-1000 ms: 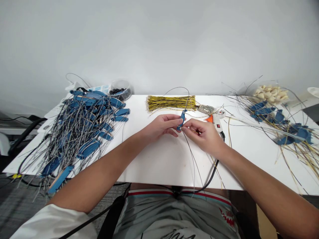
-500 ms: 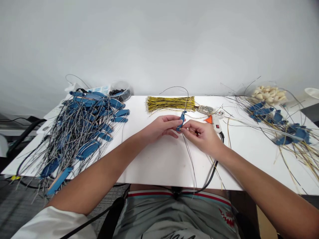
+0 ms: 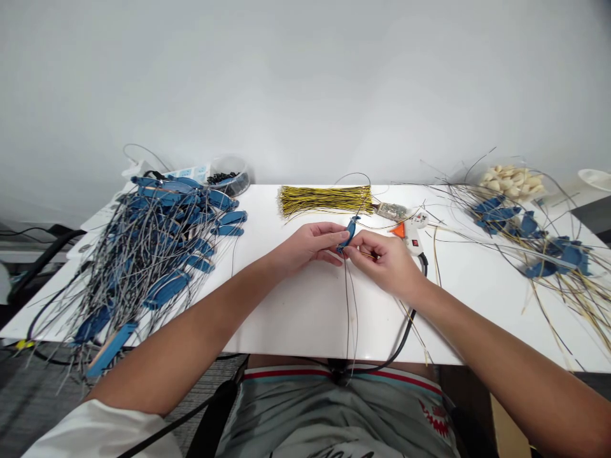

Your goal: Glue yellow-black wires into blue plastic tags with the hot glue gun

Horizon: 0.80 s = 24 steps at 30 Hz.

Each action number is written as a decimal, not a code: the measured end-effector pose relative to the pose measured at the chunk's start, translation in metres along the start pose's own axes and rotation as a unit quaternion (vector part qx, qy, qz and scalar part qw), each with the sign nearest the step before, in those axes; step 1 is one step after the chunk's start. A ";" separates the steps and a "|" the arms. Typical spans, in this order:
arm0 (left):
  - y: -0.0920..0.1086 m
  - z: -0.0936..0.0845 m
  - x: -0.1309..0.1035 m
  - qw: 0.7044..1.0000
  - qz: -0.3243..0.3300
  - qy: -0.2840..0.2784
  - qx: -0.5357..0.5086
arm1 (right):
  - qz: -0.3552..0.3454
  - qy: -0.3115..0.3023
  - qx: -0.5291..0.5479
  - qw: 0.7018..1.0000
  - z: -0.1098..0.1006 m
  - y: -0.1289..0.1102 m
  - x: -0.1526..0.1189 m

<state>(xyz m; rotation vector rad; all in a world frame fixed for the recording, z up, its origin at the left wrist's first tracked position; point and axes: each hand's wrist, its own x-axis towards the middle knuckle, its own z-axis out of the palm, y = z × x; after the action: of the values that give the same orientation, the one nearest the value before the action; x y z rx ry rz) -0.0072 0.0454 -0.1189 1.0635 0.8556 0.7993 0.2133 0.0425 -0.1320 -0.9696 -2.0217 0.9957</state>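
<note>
My left hand [image 3: 315, 245] is closed on a small curved blue piece [image 3: 352, 230], pinching it between thumb and fingers above the table. Thin dark wires [image 3: 347, 299] hang from its lower end over the table's front edge, and another wire loops up from its top. Close beside it, my right hand [image 3: 384, 261] is closed in a pinch at the lower end of the blue piece. A thin yellowish wire shows between its fingers, and wire ends [image 3: 417, 327] trail out below that palm. The exact contact at the fingertips is too small to make out.
A heap of blue pieces with grey wires [image 3: 167, 289] covers the left. Behind my hands lie a bundle of yellow-black wires [image 3: 324, 200] and a glue gun [image 3: 413, 232] with an orange trigger. More wired blue pieces [image 3: 556, 254] and a tub of cream-coloured parts [image 3: 512, 181] are right.
The hanging wires have swung left to hang straighter, and the loop above the blue piece has dropped lower. Both hands keep nearly the same place and grip.
</note>
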 end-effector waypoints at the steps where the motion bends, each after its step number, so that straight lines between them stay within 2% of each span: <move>1: 0.001 0.000 0.000 1.000 -0.002 0.001 -0.002 | -0.004 0.003 0.000 1.000 0.000 0.000 0.000; 13: 0.004 0.003 -0.003 0.999 -0.022 0.027 -0.028 | -0.041 0.047 -0.039 0.997 0.000 -0.001 -0.002; 24: 0.006 0.005 -0.004 0.998 -0.033 0.033 -0.029 | -0.056 0.045 -0.049 0.996 -0.002 -0.002 -0.001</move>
<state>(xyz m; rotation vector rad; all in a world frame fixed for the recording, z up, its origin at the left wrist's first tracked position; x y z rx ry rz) -0.0057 0.0417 -0.1112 0.9573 0.9125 0.8026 0.2147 0.0417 -0.1295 -0.9244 -2.0422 0.7860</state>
